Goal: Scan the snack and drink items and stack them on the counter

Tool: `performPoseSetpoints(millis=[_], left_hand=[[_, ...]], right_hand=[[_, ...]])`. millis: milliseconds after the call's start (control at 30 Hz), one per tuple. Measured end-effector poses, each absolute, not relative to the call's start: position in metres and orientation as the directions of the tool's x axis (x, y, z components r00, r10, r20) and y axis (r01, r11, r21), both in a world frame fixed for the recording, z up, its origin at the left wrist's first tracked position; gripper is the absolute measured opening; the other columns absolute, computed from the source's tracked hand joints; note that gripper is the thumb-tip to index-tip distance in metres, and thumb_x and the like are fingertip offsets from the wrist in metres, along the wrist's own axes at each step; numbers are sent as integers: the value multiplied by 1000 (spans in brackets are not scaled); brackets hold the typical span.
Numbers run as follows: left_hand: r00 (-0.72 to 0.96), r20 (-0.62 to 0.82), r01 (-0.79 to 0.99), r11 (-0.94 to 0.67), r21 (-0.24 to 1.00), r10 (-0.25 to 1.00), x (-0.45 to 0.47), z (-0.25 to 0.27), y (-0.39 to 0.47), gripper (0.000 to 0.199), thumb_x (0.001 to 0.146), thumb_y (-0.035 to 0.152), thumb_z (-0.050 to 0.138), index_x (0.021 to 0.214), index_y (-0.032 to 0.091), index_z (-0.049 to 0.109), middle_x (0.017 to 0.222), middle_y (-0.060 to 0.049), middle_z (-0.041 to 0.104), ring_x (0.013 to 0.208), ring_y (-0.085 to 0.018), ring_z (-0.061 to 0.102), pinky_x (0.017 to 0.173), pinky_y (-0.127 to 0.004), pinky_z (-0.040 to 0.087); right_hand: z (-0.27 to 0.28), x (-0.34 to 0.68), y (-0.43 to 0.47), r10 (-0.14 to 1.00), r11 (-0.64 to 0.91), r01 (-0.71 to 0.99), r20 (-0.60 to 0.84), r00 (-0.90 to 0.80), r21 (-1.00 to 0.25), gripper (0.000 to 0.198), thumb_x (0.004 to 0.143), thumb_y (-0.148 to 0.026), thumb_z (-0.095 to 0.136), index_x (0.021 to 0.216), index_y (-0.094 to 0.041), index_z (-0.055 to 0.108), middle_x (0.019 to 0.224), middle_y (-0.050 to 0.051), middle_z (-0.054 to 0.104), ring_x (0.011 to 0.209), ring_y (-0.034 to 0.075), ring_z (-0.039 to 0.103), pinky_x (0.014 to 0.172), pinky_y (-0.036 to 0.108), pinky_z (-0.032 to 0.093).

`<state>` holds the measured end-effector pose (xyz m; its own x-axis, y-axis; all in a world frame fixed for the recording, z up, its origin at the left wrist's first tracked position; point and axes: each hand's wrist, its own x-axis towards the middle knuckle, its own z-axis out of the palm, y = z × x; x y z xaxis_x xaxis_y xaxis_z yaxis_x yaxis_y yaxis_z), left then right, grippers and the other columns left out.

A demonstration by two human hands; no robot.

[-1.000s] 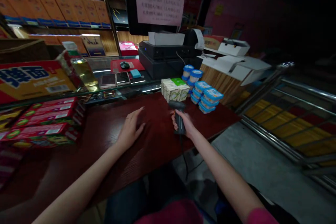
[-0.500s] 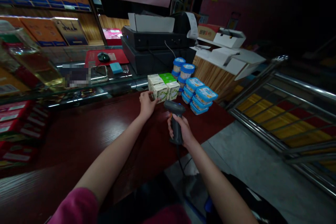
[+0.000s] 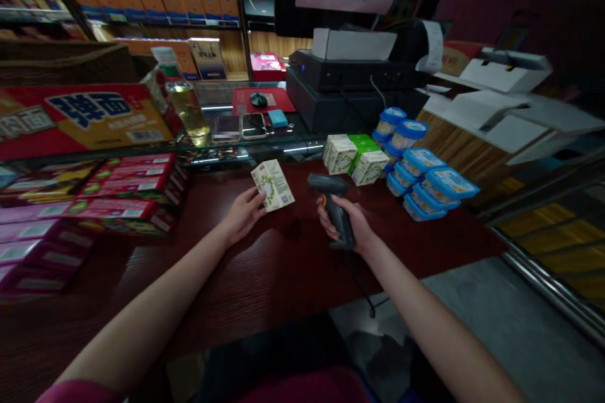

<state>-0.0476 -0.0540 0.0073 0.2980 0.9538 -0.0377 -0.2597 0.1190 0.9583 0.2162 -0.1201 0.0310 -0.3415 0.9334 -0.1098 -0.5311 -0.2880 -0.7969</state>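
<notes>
My left hand (image 3: 246, 215) grips a small cream carton with green print (image 3: 274, 185) by its left edge, tilted over the dark red counter (image 3: 265, 264). A dark grey barcode scanner (image 3: 341, 213) is in my right hand (image 3: 354, 221), its fingers wrapped round the handle and its head turned left, facing the carton. Behind the scanner stands a group of similar cream and green cartons (image 3: 354, 157). To their right are stacked blue-lidded tubs (image 3: 428, 182) and round blue-lidded cups (image 3: 409, 132).
Red boxes (image 3: 137, 192) and purple boxes (image 3: 42, 245) are piled at the left. A bottle of yellow liquid (image 3: 186, 107) and phones (image 3: 254, 126) rest on the glass shelf. A black cash drawer (image 3: 331, 101) stands at the back. The scanner's cable (image 3: 363, 289) hangs past the counter's front edge.
My left hand has taken one cream carton out of the group and drawn it left, near the scanner. My right hand still holds the scanner. The view has turned left.
</notes>
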Motion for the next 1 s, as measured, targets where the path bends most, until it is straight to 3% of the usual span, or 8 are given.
performPoseSetpoints(millis=[167,233,333,433,567,667,833,1000], left_hand=[[168,41,-194,-8,981,985,-96,8,-52,48,86,53,70,120,18,66,123,-14,73,114,-29,71,104,-50,57],[24,157,14,-158,987,987,-111,8,-47,47,81,48,76,117,19,67,117,-11,74,110,-29,70,102,-50,57],[-155,400,430,-303,850,903,-124,8,-42,38,73,32,83,107,21,69,112,-8,72,112,-29,66,104,-48,53],[-150,496,587,-327,741,855,-125,8,-43,38,76,26,83,110,21,68,121,-10,69,119,-30,63,106,-46,50],[51,438,549,-392,739,897,-122,8,-45,70,80,31,81,144,28,53,142,-11,63,129,-31,59,109,-48,45],[144,378,499,-397,770,914,-123,7,-36,87,77,31,83,155,27,43,145,-14,60,132,-33,56,114,-52,40],[132,269,462,-299,835,954,-119,4,-18,64,68,35,87,128,22,67,128,-10,70,126,-32,60,112,-47,45],[-133,156,259,-118,959,979,-112,4,-19,43,75,44,82,105,17,68,104,-8,76,97,-27,71,90,-41,56]], right_hand=[[37,167,-79,890,-324,-550,-51,-454,-770,28,89,-46,63,98,-19,58,67,-4,52,43,8,38,31,17,31],[33,152,-71,892,-327,-562,-51,-450,-760,28,89,-46,61,97,-20,57,67,-4,51,42,8,36,31,17,30],[24,142,-68,890,-340,-543,-75,-450,-768,26,90,-45,61,97,-20,57,67,-4,51,44,9,37,32,17,31],[20,142,-72,880,-355,-511,-96,-465,-783,26,89,-43,63,99,-20,59,68,-4,51,45,9,38,33,17,33],[21,146,-78,883,-359,-509,-109,-456,-782,28,88,-45,63,99,-20,59,69,-3,50,45,9,37,32,18,32],[23,146,-81,887,-355,-510,-109,-450,-784,27,89,-45,62,99,-20,58,69,-3,49,45,9,37,33,18,32],[25,145,-82,884,-358,-504,-112,-453,-786,26,91,-44,59,99,-20,58,69,-3,49,45,9,38,33,18,33],[26,146,-88,850,-394,-476,-114,-515,-787,28,90,-45,61,99,-19,59,69,-3,50,45,9,40,32,17,34]])
